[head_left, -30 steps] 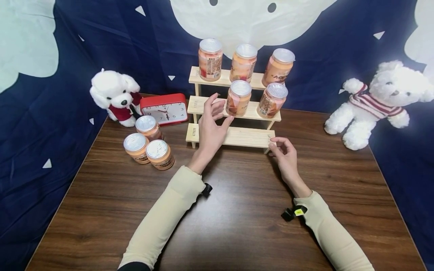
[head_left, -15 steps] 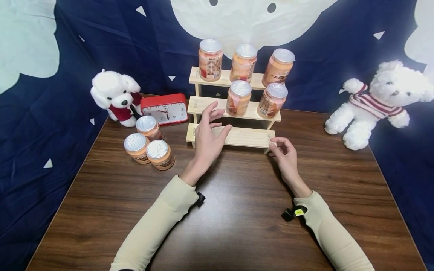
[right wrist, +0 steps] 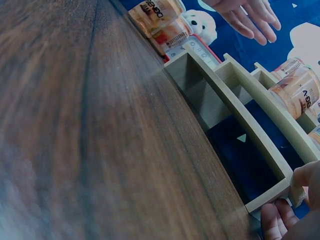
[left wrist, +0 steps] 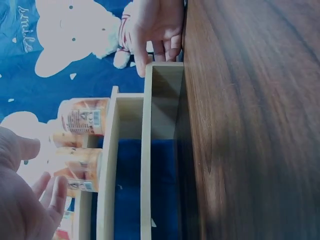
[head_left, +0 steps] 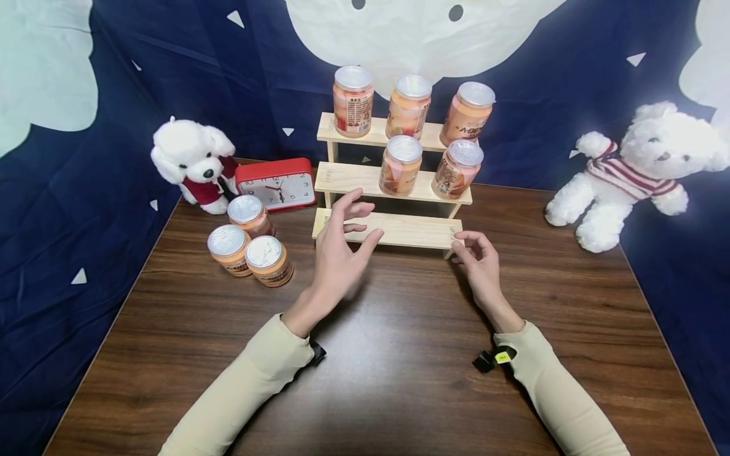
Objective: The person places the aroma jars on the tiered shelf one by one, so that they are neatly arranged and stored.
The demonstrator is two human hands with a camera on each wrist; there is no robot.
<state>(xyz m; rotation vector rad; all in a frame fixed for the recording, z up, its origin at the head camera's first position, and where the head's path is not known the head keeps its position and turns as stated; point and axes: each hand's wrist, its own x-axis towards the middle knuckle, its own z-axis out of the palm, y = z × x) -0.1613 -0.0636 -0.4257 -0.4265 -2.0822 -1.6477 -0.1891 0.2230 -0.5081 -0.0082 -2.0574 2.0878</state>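
A three-tier wooden display rack [head_left: 410,232] stands at the back of the table. Held over its lowest step, my left hand [head_left: 336,256] has its fingers spread and nothing in them. My right hand [head_left: 481,266] pinches the right end of that lowest step; the right wrist view shows the thumb [right wrist: 305,175] on the wood and fingers curled below. Two orange jars with silver lids, a middle jar [head_left: 401,168] and a right jar [head_left: 456,170], stand on the middle tier. Three more, including a label-backed jar [head_left: 353,104], line the top tier.
Left of the rack, three similar jars [head_left: 270,263] cluster on the wooden table [head_left: 399,367]. Behind them are a red alarm clock [head_left: 288,190] and a white plush dog [head_left: 196,161]. A white teddy bear [head_left: 633,174] sits at the right; a blue curtain hangs behind.
My left hand has drawn back from beside the middle-tier jar, moving down and left, with its fingers still apart. The right hand and the jars have stayed put.
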